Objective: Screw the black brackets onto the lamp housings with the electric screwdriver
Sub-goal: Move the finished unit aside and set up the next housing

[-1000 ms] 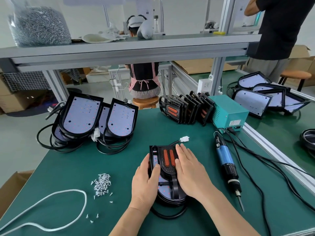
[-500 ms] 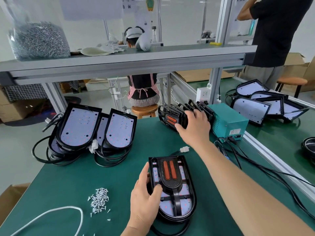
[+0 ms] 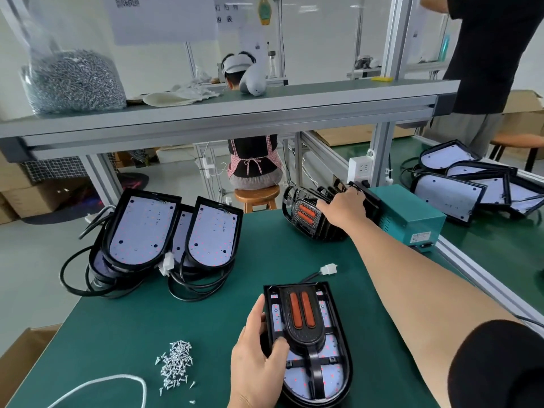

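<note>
A lamp housing (image 3: 338, 363) lies flat on the green table in front of me, with a black bracket (image 3: 303, 316) with two orange strips laid on it. My left hand (image 3: 259, 360) grips the housing's left edge, thumb on the bracket. At the back of the table stands a row of upright black brackets (image 3: 309, 214). My right hand (image 3: 343, 206) reaches out and holds the top of that row. The electric screwdriver is hidden behind my right arm.
A pile of small screws (image 3: 175, 363) lies left of the housing, a white cord (image 3: 97, 387) beside it. Several lamp housings (image 3: 144, 231) with black cables lean at the left. A teal power box (image 3: 412, 219) stands right of the brackets. More housings (image 3: 459, 189) lie on the right bench.
My right hand left the housing and stretched to the bracket row at the back. My left hand stayed on the housing's left edge. The view shifted so the screwdriver is covered by my arm.
</note>
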The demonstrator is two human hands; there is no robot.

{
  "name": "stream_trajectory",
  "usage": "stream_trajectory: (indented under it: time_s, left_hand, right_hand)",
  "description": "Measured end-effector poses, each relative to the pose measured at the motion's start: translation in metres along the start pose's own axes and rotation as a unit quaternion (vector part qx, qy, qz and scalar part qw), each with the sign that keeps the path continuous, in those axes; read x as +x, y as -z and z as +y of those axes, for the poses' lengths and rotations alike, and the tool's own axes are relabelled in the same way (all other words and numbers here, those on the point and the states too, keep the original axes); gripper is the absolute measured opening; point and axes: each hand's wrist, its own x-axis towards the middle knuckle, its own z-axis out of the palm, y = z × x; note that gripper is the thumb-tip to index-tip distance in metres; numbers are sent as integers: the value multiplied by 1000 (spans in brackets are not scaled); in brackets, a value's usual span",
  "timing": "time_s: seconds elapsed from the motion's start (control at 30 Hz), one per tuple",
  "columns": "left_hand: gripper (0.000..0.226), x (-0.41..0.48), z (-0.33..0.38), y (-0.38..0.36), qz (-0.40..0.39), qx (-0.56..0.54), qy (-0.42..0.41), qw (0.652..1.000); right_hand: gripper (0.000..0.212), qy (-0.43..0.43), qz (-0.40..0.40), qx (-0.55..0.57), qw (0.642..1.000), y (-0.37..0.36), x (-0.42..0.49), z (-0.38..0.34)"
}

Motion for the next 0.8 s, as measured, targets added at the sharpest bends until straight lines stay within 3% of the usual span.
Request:
stream_trajectory:
  time_s: [0.4, 0.63, 0.8]
  left_hand:
    - [73, 2, -6, -2, 8, -7, -12, 1000]
    - [73, 2, -9, -3, 9, -9, -14, 1000]
    - [72, 3, -9, -3, 11, -16, -14, 1000]
  right_hand:
    - [64, -27, 22, 34, 999, 2, -36, 16]
    - [71, -14, 26, 35, 999, 5, -40, 21]
    - [75, -13, 48, -55, 997, 6, -47, 24]
